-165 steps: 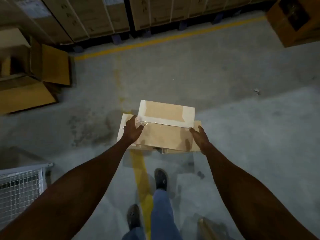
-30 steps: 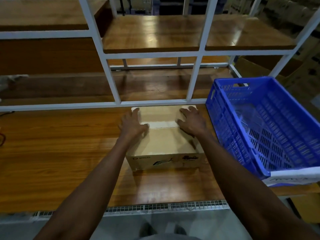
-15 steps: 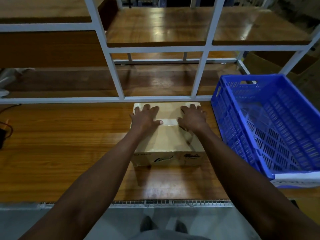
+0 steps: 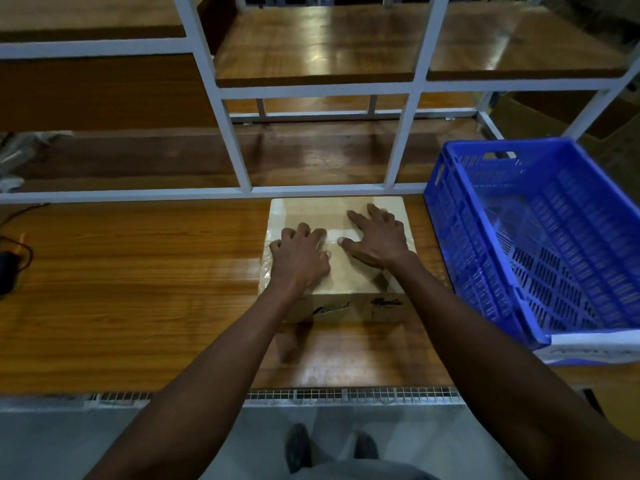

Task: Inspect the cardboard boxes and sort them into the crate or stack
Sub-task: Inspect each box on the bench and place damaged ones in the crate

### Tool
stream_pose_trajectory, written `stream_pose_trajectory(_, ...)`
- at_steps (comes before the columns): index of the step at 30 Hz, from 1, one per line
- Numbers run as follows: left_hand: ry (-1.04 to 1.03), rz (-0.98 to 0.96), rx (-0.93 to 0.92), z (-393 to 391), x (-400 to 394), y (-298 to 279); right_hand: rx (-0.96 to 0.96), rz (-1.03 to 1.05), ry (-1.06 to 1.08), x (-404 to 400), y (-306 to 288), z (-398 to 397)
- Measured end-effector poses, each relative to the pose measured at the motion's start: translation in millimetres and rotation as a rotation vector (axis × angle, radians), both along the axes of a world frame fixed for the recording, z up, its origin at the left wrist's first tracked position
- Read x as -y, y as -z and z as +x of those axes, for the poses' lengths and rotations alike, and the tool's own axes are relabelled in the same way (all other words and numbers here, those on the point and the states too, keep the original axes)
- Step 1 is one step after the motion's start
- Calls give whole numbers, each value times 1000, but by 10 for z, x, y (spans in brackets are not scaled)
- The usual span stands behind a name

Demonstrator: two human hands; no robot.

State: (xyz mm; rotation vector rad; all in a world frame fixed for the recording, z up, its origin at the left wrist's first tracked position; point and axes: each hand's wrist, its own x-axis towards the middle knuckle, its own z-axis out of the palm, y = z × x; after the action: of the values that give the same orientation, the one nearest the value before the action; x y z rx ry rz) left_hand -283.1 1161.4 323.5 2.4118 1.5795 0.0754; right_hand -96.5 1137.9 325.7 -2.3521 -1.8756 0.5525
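A taped cardboard box [image 4: 349, 282] sits flat on the wooden table [image 4: 138, 289], close to the white shelf frame. My left hand [image 4: 299, 256] rests on the box's top near its left edge, fingers slightly bent against the tape seam. On the right half of the top lies my right hand [image 4: 375, 237], palm down with spread fingers. A blue slatted plastic crate [image 4: 540, 237], holding nothing, stands on the table just right of the box.
A white metal shelf frame [image 4: 239, 161] with wooden shelves rises right behind the box. A black cable and device [image 4: 10, 268] lie at the table's left edge. Wire mesh [image 4: 346, 396] lines the table's front edge. Cardboard cartons [image 4: 540, 112] sit behind the crate.
Several seconds ago I carried the box over the floor; it now sits on the table. In the last half second both hands slid slightly back toward me over the box's top.
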Motion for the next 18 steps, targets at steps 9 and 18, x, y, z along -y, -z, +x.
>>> stream_pose_trajectory(9,49,-76,-63,-26,-34,-67,35,96,83,529,1,-262)
stream_pose_trajectory(18,33,-82,-59,-223,504,-91,-44,133,108,609,51,-293)
